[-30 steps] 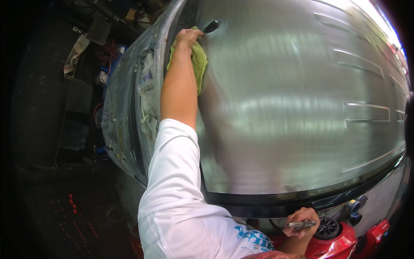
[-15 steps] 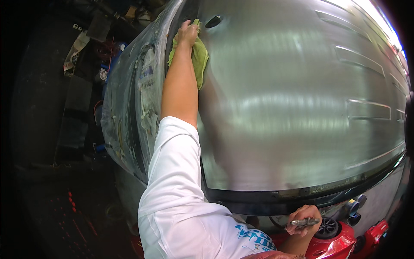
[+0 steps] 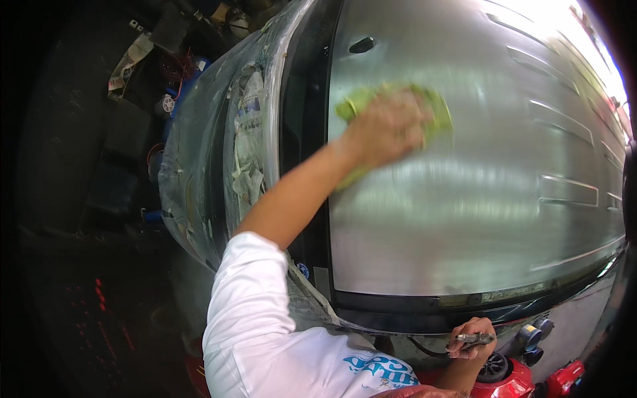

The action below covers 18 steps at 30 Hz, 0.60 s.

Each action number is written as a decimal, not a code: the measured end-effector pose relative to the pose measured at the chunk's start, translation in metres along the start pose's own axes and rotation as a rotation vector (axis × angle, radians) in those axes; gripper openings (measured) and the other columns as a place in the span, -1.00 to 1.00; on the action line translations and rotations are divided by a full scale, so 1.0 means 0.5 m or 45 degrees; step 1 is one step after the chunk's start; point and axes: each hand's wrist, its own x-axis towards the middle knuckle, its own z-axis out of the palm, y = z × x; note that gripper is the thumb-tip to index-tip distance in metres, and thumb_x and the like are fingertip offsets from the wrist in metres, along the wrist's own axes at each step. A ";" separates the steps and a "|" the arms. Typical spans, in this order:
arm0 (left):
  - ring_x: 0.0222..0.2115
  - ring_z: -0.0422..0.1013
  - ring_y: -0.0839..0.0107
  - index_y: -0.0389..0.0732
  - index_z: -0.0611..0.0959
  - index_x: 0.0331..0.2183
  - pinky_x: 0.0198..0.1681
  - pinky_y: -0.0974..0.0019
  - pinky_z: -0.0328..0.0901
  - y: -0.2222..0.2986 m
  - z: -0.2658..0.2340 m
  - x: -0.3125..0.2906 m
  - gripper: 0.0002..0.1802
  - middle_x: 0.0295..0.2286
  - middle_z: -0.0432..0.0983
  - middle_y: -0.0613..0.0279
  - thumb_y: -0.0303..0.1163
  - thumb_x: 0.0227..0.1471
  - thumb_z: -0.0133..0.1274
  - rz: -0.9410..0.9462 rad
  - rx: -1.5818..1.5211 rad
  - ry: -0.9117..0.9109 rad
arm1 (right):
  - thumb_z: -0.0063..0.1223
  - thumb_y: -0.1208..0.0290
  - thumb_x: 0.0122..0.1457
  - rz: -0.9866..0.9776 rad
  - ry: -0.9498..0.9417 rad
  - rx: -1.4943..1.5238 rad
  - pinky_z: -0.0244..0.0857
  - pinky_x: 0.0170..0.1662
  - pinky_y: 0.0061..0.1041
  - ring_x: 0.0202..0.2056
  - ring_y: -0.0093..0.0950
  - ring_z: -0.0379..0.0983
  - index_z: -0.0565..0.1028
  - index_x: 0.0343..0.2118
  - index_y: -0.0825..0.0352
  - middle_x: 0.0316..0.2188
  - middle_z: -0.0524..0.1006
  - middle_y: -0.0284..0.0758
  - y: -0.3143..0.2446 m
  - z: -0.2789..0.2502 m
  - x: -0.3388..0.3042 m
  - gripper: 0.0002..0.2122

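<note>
In the head view, three round can-like containers (image 3: pixel 529 337) stand clustered at the lower right, just beyond the edge of the car; what they hold cannot be told.

There are two hands. The left hand (image 3: pixel 391 126) lies over one yellow-green cloth (image 3: pixel 434 109), which is on the bare metal roof (image 3: pixel 431 239) toward its left side and shows on both sides of the hand. Motion blurs the fingers, so I cannot tell whether they are spread or curled into the cloth. The right hand (image 3: pixel 483 328) is closed around one metal tool (image 3: pixel 468 339), held low beside the dark roof edge; one dark hose (image 3: pixel 424 347) curves near it.

One black fin (image 3: pixel 362 45) stands on the roof beyond the cloth, and at least four pressed ribs (image 3: pixel 568 191) mark its right part. Left of the roof are clear plastic sheeting (image 3: pixel 199 132) and crumpled paper (image 3: pixel 249 139). One dark wheel (image 3: pixel 493 369) shows within red bodywork (image 3: pixel 509 385) below the right hand.
</note>
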 end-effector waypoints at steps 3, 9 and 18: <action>0.26 0.37 0.02 -0.09 0.64 0.17 0.36 -0.07 0.17 -0.146 0.023 0.097 -0.51 0.20 0.50 0.05 -0.08 0.38 -0.06 -0.213 0.194 0.232 | 0.62 0.26 0.00 -0.074 0.158 0.022 0.40 -0.59 -0.37 -0.62 -0.26 0.54 0.61 -0.37 0.76 -0.46 0.65 0.18 0.005 0.021 -0.006 -0.48; 0.34 0.26 0.12 -0.03 0.55 0.29 0.44 -0.13 0.03 -0.241 -0.010 0.099 -0.32 0.29 0.42 0.06 0.17 0.39 -0.20 -1.013 0.215 0.191 | 0.60 0.31 -0.01 -0.063 0.128 0.092 0.37 -0.58 -0.39 -0.60 -0.27 0.53 0.62 -0.34 0.78 -0.52 0.61 0.17 0.011 0.020 0.000 -0.50; 0.22 0.39 0.01 0.00 0.68 0.12 0.36 -0.04 0.18 0.073 0.134 0.237 -0.49 0.19 0.54 0.05 -0.02 0.37 -0.19 -0.061 0.331 0.073 | 0.58 0.30 -0.01 -0.097 0.014 0.009 0.23 -0.67 -0.48 -0.64 -0.35 0.48 0.62 -0.36 0.76 -0.53 0.61 0.14 0.012 0.018 0.030 -0.52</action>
